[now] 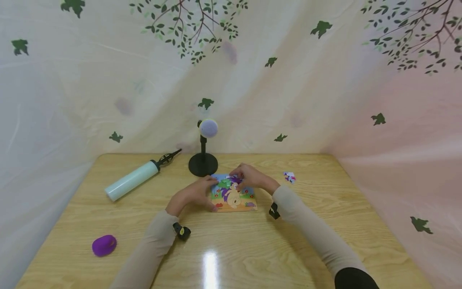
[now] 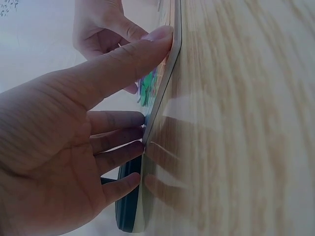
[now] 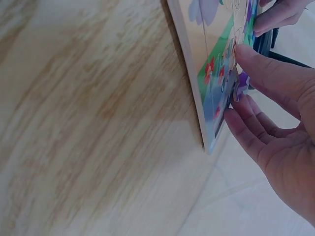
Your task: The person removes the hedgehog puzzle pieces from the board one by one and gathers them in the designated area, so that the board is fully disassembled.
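A colourful picture puzzle board [image 1: 236, 198] lies flat on the wooden table [image 1: 231, 249]. My left hand [image 1: 195, 194] rests against its left edge. In the left wrist view my left hand's fingers [image 2: 115, 142] lie straight along the board's rim [image 2: 165, 83], with the thumb on the corner. My right hand [image 1: 249, 178] is over the board's far part. In the right wrist view its thumb and fingers pinch a small purple puzzle piece [image 3: 241, 84] against the board's face [image 3: 211, 54]. A loose puzzle piece [image 1: 289, 177] lies on the table to the right of the board.
A black round-based stand with a pale ball on top [image 1: 203, 160] is just behind the board. A mint-coloured hand pump [image 1: 131, 180] lies at the back left. A purple lump [image 1: 104, 245] sits near the front left. Patterned sheets hang around the table.
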Available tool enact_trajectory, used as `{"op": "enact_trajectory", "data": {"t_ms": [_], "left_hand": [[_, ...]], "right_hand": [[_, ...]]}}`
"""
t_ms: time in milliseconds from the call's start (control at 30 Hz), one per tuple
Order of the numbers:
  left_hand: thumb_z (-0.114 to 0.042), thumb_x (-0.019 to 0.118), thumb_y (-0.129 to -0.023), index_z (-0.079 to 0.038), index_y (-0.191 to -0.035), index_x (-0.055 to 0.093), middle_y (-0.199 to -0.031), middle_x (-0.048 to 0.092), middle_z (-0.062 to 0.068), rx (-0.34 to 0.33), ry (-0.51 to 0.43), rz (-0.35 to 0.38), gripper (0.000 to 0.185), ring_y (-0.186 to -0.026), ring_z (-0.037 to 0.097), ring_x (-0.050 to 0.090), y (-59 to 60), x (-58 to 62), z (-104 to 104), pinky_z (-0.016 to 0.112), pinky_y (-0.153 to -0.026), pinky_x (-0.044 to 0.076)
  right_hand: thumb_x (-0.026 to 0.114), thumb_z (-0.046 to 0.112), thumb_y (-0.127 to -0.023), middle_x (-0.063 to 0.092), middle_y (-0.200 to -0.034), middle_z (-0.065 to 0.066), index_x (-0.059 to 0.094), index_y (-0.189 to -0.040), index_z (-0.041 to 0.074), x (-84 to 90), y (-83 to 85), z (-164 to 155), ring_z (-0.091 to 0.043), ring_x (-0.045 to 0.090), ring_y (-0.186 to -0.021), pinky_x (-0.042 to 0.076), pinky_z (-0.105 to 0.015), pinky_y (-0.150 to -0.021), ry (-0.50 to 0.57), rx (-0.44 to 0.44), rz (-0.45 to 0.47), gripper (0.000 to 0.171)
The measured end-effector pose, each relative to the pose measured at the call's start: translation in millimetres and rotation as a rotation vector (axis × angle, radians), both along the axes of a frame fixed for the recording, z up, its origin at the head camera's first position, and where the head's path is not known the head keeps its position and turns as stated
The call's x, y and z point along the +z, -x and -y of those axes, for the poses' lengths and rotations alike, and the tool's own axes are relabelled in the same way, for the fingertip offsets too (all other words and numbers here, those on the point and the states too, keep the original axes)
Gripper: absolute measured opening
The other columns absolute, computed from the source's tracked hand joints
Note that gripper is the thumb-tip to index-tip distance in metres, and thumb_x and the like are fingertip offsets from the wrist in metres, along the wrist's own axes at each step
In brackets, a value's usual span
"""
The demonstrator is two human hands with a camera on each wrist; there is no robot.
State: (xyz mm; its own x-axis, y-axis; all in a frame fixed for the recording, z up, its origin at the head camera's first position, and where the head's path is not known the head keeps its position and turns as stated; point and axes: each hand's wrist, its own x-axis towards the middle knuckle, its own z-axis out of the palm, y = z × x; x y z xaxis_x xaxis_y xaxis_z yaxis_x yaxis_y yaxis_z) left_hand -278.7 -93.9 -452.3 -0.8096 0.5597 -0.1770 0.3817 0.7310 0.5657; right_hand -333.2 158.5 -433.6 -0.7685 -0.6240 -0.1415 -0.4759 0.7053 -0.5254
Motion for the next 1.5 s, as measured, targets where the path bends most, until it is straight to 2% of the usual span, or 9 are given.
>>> {"op": "enact_trajectory", "data": {"t_ms": [433,767,1033,1233,1500], "left_hand": [[-0.040,0.089,-0.078,-0.003,-0.155,0.040,-0.158,0.037,0.019,0.003,0.006,0.003,0.098,-0.149,0.039,0.035,-1.5,0.5,3.4,0.054,-0.124,0.031],[-0.042,0.089,-0.077,-0.005,-0.155,0.041,-0.159,0.037,0.020,0.001,0.001,0.003,0.099,-0.149,0.040,0.035,-1.1,-0.3,2.8,0.055,-0.124,0.031],[-0.042,0.089,-0.078,-0.006,-0.155,0.041,-0.158,0.037,0.018,-0.001,0.012,0.007,0.098,-0.149,0.039,0.035,-1.6,-1.0,-1.8,0.055,-0.124,0.031],[-0.042,0.089,-0.077,-0.007,-0.156,0.041,-0.159,0.037,0.017,0.011,0.024,0.008,0.098,-0.149,0.037,0.035,-2.9,-0.3,-3.2,0.054,-0.124,0.031],[-0.041,0.089,-0.077,-0.006,-0.155,0.041,-0.159,0.036,0.017,0.023,0.011,0.010,0.098,-0.150,0.037,0.034,-3.7,2.6,-1.9,0.054,-0.125,0.030]], "right_hand": [[0.081,0.007,-0.086,0.061,-0.116,-0.014,0.067,-0.131,0.001,-4.0,-3.1,2.7,-0.026,0.063,-0.103,0.059,-0.037,-0.088,0.051,-0.012,-0.023,0.048],[0.080,0.008,-0.087,0.062,-0.116,-0.013,0.068,-0.129,0.001,-7.4,-2.8,2.3,-0.026,0.064,-0.105,0.059,-0.037,-0.090,0.046,0.000,-0.069,0.044],[0.081,0.012,-0.087,0.066,-0.123,-0.014,0.070,-0.128,0.004,-6.8,-4.7,-3.1,-0.031,0.059,-0.115,0.053,-0.048,-0.100,-0.001,0.037,-0.189,0.043],[0.083,0.015,-0.086,0.067,-0.126,-0.017,0.072,-0.125,0.007,-6.1,-5.6,-8.3,-0.035,0.055,-0.116,0.049,-0.053,-0.100,-0.025,0.058,-0.302,0.042],[0.081,0.008,-0.085,0.066,-0.125,-0.017,0.072,-0.123,0.005,-6.2,-4.8,-17.5,-0.038,0.053,-0.118,0.044,-0.058,-0.101,0.022,0.035,-0.316,0.039]]}}
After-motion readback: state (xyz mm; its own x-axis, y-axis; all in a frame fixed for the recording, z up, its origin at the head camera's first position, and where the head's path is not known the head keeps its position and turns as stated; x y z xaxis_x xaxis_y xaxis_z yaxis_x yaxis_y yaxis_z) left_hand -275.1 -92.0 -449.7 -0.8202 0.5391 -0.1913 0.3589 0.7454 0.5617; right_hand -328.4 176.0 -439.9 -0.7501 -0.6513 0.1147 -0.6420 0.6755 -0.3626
